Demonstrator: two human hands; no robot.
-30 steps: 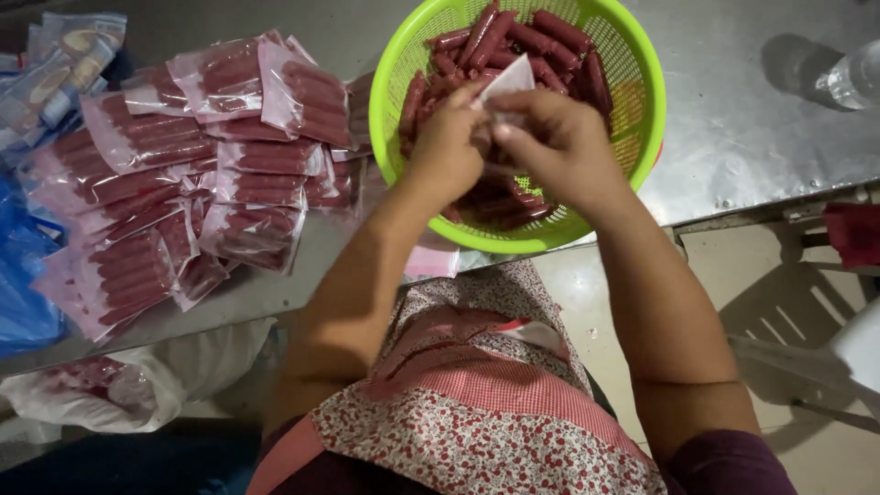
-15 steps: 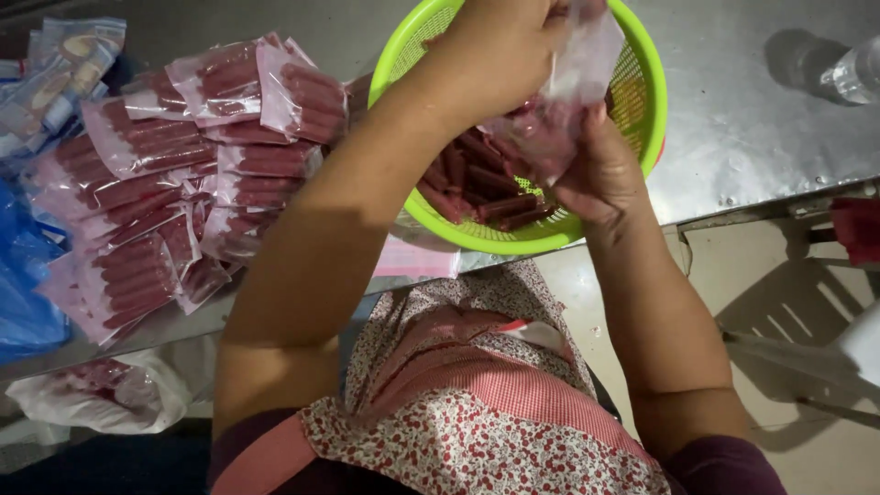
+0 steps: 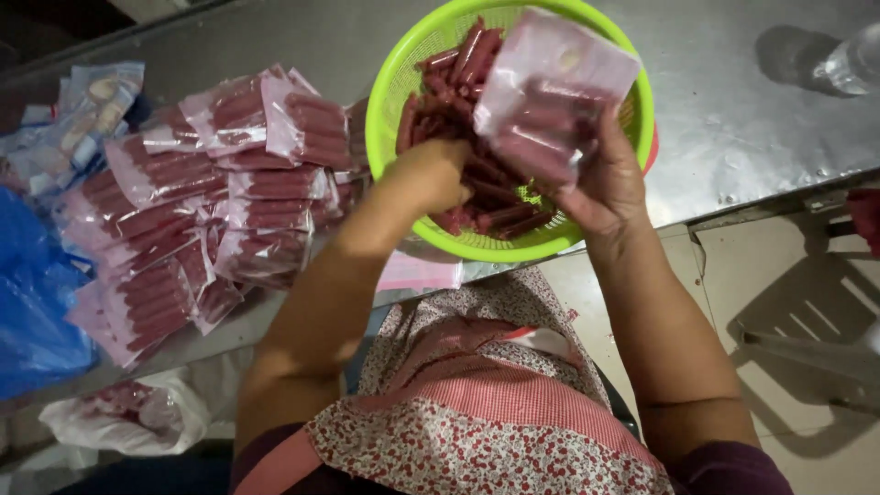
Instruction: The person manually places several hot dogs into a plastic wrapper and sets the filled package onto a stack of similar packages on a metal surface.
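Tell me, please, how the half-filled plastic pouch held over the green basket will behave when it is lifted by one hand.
The plastic pouch is thin film, so it probably flops above the right hand. The sausages inside sit low, so it is likely bottom-heavy. Its glossy surface may be slippery.

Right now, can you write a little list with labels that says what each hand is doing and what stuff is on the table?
left hand: reaching into the green basket, fingers among the loose red sausages
right hand: holding up a clear bag with sausages inside, over the basket
basket place: near edge of the grey metal table
left of basket: pile of filled sausage packs
far left: blue plastic bag
top right corner: clear bottle, only partly visible
person wears: flowered apron
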